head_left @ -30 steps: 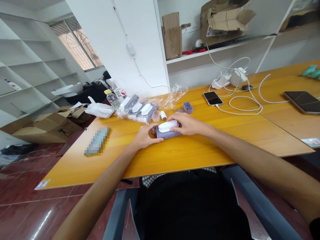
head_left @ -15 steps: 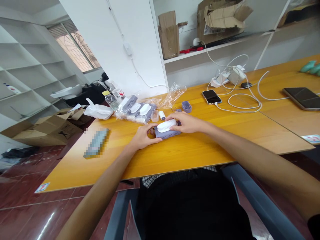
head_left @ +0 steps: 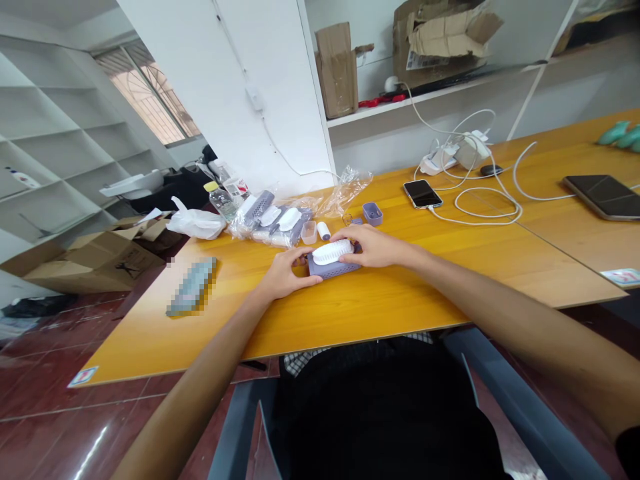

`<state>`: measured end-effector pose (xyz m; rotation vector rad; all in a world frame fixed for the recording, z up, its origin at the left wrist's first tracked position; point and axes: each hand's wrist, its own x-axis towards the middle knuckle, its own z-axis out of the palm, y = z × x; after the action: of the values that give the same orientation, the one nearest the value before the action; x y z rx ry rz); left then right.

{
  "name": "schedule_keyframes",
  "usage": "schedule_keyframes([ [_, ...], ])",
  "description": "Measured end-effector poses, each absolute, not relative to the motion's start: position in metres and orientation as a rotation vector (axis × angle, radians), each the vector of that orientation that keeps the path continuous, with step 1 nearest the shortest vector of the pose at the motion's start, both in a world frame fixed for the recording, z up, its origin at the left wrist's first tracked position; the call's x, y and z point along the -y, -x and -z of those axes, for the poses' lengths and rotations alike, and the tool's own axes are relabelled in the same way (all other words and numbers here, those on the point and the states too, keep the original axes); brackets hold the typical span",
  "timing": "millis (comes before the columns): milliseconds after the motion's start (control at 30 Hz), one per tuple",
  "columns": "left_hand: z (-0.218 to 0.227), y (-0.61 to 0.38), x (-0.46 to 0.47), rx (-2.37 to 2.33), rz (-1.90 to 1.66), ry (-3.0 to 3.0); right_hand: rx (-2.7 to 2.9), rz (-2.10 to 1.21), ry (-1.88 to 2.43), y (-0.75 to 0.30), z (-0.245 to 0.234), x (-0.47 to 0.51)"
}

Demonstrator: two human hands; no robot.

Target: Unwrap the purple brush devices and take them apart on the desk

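Observation:
A small purple perforated case (head_left: 334, 268) lies on the orange wooden table (head_left: 380, 300), with a white oval insert (head_left: 331, 251) resting in its top. My left hand (head_left: 283, 273) grips the case's left end, fingers curled round it. My right hand (head_left: 373, 245) holds the right end, its fingers pressed on the white insert. Just behind the case stand a small clear cup (head_left: 309, 232), a white roller-like piece (head_left: 325, 231) and a small purple tray (head_left: 373, 213).
A clear plastic bag of similar purple and white parts (head_left: 273, 220) lies behind, with a water bottle (head_left: 219, 199) beside it. A blurred flat object (head_left: 193, 287) sits at left. A phone (head_left: 423, 193), white cables (head_left: 480, 200), a charger and a tablet (head_left: 603, 197) lie to the right.
Both hands stay on the case and barely shift; the view has drifted slightly.

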<state>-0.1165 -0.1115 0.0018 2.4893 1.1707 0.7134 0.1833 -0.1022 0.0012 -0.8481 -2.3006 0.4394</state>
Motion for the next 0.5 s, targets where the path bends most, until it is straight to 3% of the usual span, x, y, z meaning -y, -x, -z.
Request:
schedule_keyframes([
  [500, -0.004, 0.115, 0.112, -1.142, -0.702, -2.446, 2.344, -0.451, 0.828, -0.185, -0.014, 0.108],
])
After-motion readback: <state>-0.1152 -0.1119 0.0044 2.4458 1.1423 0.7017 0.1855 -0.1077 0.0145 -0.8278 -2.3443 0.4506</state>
